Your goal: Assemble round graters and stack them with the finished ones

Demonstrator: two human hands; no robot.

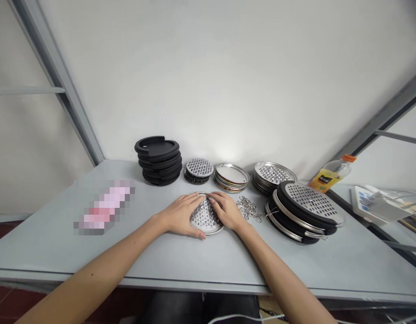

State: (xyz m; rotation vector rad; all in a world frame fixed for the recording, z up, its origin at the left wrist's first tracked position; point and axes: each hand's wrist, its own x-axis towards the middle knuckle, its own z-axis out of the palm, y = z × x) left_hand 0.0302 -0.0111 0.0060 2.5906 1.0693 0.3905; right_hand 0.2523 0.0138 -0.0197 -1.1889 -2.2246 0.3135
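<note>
Both hands rest on a round perforated metal disc (205, 216) lying flat on the grey worktop (194, 265), near the middle and a little toward its back edge. The left hand (181, 215) lies over the disc's left side, fingers spread loosely and curved along the rim, thumb down at the near edge. The right hand (228, 210) covers the right side, fingers bent over the top of the rim. Neither hand is closed into a fist; both press or cup the disc from opposite sides, and it stays on the surface.

Just right of the right hand sits a small heap of wire clips (248, 208). Beyond that, toward the right edge, lies a leaning stack of black rings topped with perforated plates (304, 211). Along the back edge, from left to right, stand a stack of black lids (158, 161), a short pile of small perforated discs (199, 170), a pile of plain metal plates (231, 177) and a pile of larger perforated plates (272, 176). A bottle with an orange cap (332, 173) lies at the far right corner.
</note>
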